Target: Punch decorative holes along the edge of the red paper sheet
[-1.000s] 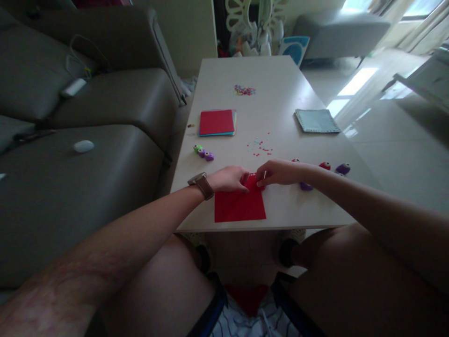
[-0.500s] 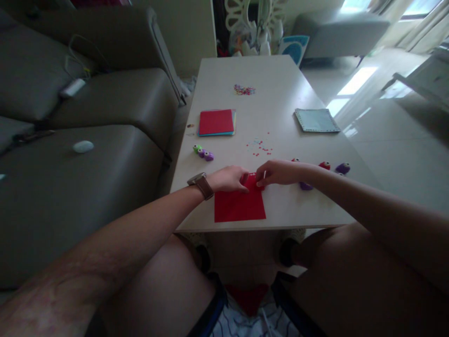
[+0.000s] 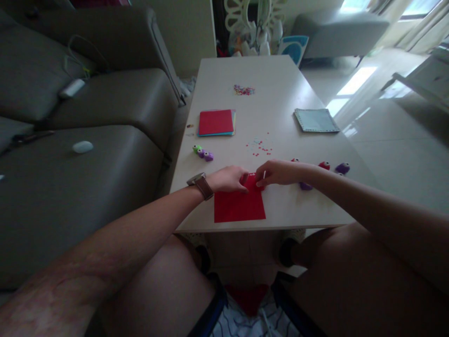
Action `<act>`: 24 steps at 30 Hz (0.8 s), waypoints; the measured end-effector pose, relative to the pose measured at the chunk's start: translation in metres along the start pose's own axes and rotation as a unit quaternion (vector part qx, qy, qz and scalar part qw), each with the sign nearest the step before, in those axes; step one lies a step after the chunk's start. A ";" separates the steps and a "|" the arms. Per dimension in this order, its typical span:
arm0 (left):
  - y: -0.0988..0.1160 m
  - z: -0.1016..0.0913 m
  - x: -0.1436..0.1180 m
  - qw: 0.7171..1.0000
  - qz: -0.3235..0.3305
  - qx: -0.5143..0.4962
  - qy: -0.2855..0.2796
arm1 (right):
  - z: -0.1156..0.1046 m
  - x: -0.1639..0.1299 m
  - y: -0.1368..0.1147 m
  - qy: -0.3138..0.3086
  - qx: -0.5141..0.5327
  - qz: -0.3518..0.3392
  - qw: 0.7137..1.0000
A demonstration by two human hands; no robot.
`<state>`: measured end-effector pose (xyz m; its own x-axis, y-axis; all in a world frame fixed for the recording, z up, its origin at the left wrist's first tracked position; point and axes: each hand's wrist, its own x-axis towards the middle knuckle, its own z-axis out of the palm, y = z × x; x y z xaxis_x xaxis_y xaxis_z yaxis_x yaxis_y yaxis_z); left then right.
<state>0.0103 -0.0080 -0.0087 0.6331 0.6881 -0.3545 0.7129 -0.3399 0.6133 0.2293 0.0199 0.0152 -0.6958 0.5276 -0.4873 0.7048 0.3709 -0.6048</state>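
A red paper sheet [image 3: 239, 207] lies at the near edge of the white table [image 3: 277, 107]. My left hand [image 3: 229, 179], with a watch on the wrist, rests on the sheet's far left part. My right hand [image 3: 275, 172] pinches at the sheet's far edge beside a small red punch [image 3: 251, 176] that sits between the two hands. Fingers hide how the punch is gripped. Small purple and red punches [image 3: 342, 167] lie right of my right forearm.
A stack of coloured paper [image 3: 216, 122], red on top, lies mid-table. Three small punches [image 3: 203, 152] sit at the left edge. Paper bits [image 3: 260, 147] and a confetti pile [image 3: 244, 90] are scattered. A pale blue sheet [image 3: 316, 120] lies right. A grey sofa [image 3: 87, 140] runs along the left.
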 end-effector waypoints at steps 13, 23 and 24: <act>0.004 -0.002 -0.002 1.000 -0.001 0.002 0.001 | 0.002 0.002 0.003 0.001 0.003 0.003 1.000; -0.001 0.001 0.000 1.000 0.009 0.005 0.003 | 0.001 0.001 0.002 0.003 -0.002 0.001 1.000; -0.002 0.001 0.001 1.000 0.010 0.004 0.003 | 0.001 0.001 0.002 0.003 -0.002 0.001 1.000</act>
<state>0.0098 -0.0076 -0.0106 0.6451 0.6854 -0.3377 0.7026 -0.3584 0.6147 0.2296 0.0205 0.0129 -0.6931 0.5328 -0.4855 0.7072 0.3726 -0.6008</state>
